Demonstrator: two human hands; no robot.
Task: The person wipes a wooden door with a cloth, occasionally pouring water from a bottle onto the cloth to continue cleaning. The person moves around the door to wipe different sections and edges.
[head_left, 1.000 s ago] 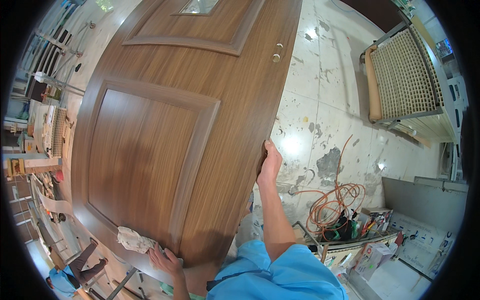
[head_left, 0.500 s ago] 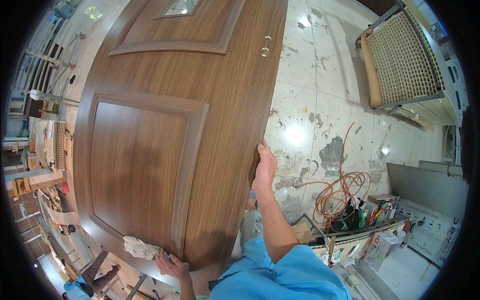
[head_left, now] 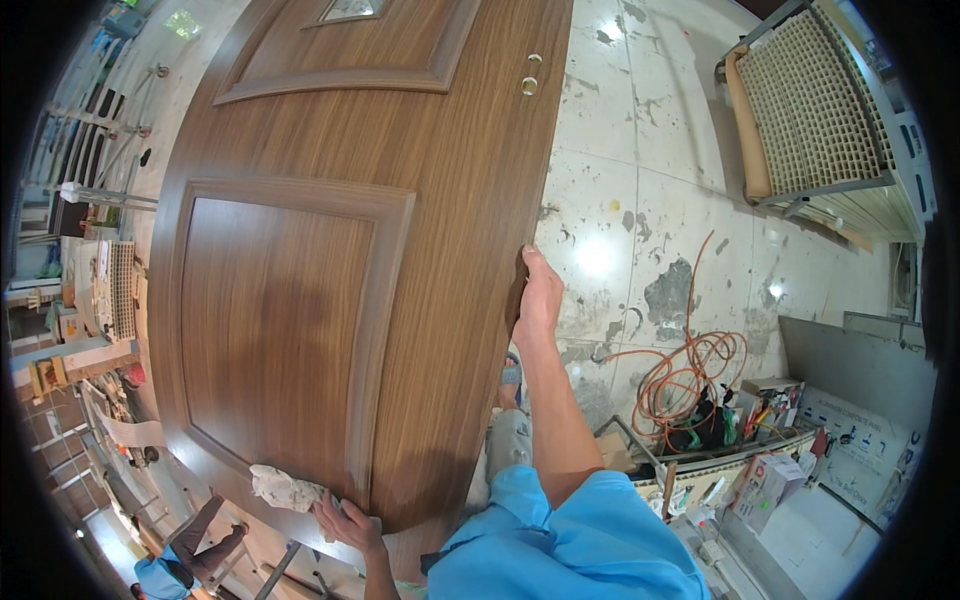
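A large brown wood-grain door lies face up before me, with raised frame mouldings, a small glass pane at its far end and two round holes near its right edge. My left hand is at the door's near end, closed on a crumpled whitish rag that rests on the surface by the lower moulding. On the right, my right hand grips the door's long edge, its thumb at the top edge and its other fingers mostly hidden beneath or behind it.
An orange hose lies coiled on the stained tile floor to the right, beside a cluttered bin of tools and boxes. A rack with a lattice panel stands far right. Another person is at the lower left, near metal frames.
My right hand has slid a little farther along the door's edge, away from me. My left hand and the rag have shifted only slightly, and the view has moved a bit.
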